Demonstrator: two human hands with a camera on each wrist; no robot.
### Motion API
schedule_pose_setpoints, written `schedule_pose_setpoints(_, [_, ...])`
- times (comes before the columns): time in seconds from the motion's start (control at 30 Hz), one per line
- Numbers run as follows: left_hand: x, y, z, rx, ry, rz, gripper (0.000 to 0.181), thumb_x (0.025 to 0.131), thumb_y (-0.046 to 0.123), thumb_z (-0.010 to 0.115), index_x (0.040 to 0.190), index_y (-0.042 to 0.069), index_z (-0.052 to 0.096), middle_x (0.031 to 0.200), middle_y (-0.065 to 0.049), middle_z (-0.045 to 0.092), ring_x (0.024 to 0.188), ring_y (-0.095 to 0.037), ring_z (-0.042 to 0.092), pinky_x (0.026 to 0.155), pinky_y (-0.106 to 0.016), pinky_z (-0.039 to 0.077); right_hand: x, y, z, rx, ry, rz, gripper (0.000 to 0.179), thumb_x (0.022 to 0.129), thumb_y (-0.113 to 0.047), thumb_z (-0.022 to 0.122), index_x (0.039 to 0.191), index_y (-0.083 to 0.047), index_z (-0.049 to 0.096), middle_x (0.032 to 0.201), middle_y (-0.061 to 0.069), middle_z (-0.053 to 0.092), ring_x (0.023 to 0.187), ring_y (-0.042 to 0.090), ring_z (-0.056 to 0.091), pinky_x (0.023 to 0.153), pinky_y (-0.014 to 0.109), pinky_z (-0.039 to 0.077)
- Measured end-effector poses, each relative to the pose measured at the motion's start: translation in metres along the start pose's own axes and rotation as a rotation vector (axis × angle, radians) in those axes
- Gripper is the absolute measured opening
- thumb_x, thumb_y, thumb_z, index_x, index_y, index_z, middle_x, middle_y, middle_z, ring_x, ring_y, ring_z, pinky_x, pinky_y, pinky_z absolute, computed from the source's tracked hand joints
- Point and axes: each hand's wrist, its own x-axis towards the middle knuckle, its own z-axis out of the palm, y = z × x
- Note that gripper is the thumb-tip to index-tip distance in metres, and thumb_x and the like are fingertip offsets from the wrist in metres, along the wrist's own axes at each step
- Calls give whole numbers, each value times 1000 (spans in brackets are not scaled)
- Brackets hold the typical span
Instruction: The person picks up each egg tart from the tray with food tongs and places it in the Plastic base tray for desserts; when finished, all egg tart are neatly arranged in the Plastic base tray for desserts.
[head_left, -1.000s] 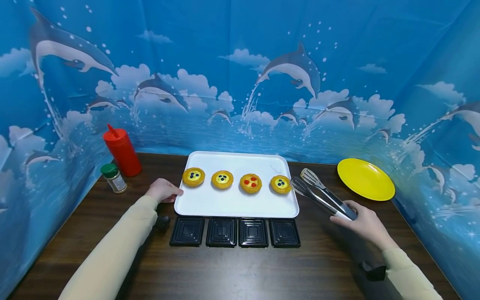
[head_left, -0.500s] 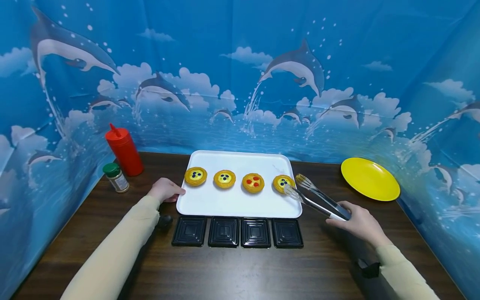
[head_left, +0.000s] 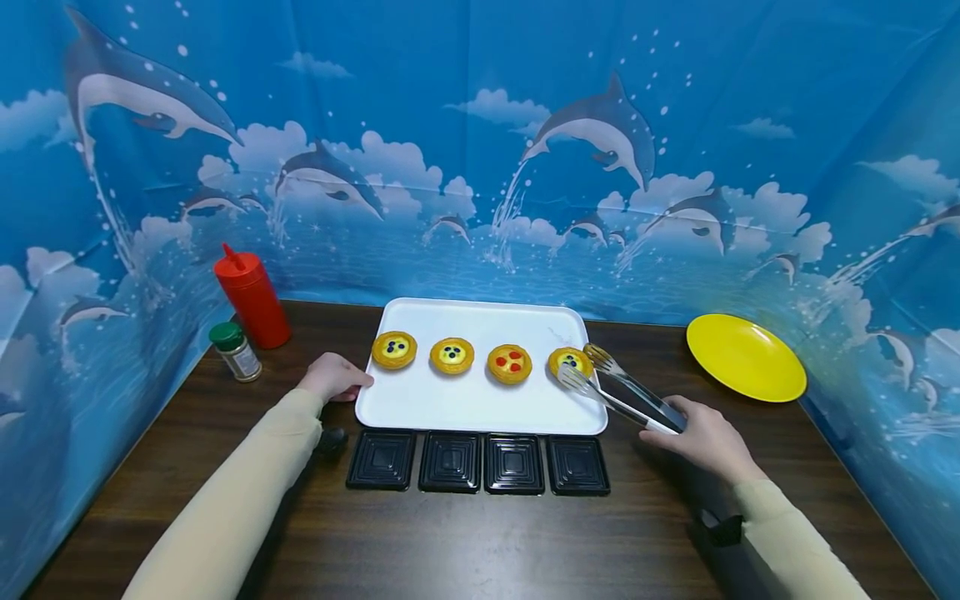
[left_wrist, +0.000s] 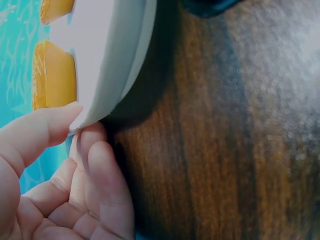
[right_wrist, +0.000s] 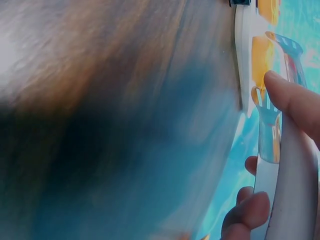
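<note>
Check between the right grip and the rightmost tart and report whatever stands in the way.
Nothing visible blocks it. The tongs held in the right grip span the gap, passing over the rim of the tray to the tart. Whether they touch it is unclear.
</note>
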Motion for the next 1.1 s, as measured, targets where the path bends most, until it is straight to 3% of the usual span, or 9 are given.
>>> schedule_pose_setpoints(0.37, [-1,0,2,7,4,-2,33,88,21,67,109,-5,64,80,-9,62,67,-17,58,62,-19,51,5,-11,3,-2,0,-12,87,71,-64,70,126,1,53,104,17,63,79,23,52,66,37,48])
schedule_pose_setpoints(0.73, [1,0,1,9,8,-6,33,88,22,67,107,-5,64,77,-8,61,65,-17,57,61,-19,50,8,-7,3,28,0,-14,91,71,-66,69,130,3,53,111,21,62,82,25,52,67,34,47])
schedule_pose_setpoints(1.1, [-1,0,-2,16,-13,7,34,89,23,66,108,-4,64,78,-7,62,68,-18,58,63,-20,50,-18,0,-6,93,10,21,89,74,-60,70,133,3,49,109,21,62,82,25,52,63,30,42])
